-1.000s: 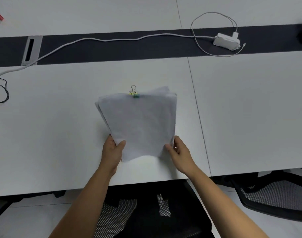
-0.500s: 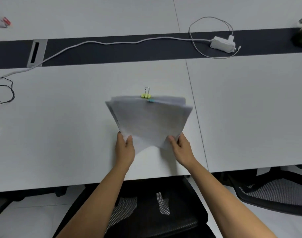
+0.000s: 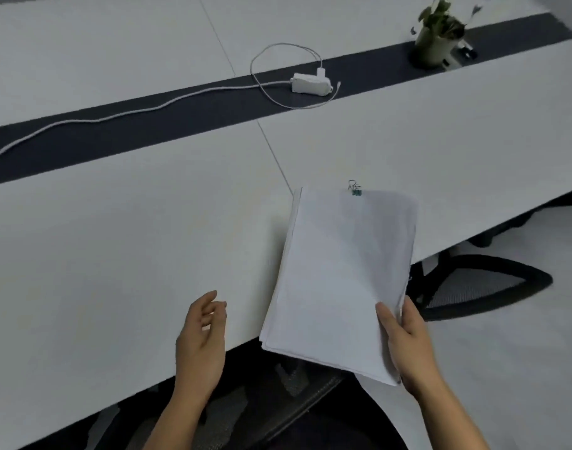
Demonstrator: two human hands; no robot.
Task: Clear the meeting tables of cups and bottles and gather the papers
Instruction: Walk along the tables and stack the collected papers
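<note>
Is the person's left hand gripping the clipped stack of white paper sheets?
No, the left hand hangs open, apart from the stack of white paper sheets; only the right hand grips it, at its near corner.

No readable txt, labels or nos. anywhere. Top sheet of paper stack (image 3: 343, 271) looks blank at this res; white pwr adapter (image 3: 310, 83) too blurry to read.
</note>
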